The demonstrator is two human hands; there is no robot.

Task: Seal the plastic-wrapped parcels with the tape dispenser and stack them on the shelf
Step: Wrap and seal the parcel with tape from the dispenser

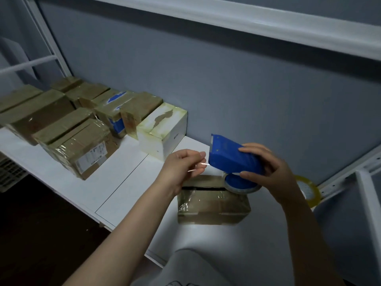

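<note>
Currently, the white shelf (127, 178) carries everything in view. At its left end, a group of brown parcels (68, 129) wrapped in clear plastic lies packed side by side in rows, several touching. Just beside that group, close to the grey wall, stands a white box (165, 131) with yellowed tape across its top.

The parcel being sealed (212, 205) sits on the shelf directly in front of me, apart from the white box. It is covered in clear film, and a dark gap runs across its top face.

I hold the blue tape dispenser (233, 157) above the far right corner of this parcel. Its tape roll (241, 183) points downward and overlaps the parcel top. I cannot tell whether the roll touches the parcel.

My right hand (274, 172) grasps the dispenser body, with fingers over its top and thumb under its lower edge. My left hand (183, 168) is just left of the dispenser mouth, finger and thumb pinching the free end of the clear tape strip (203, 165).

A spare yellowish tape roll (309, 190) lies behind my right wrist, partly hidden by it.
</note>
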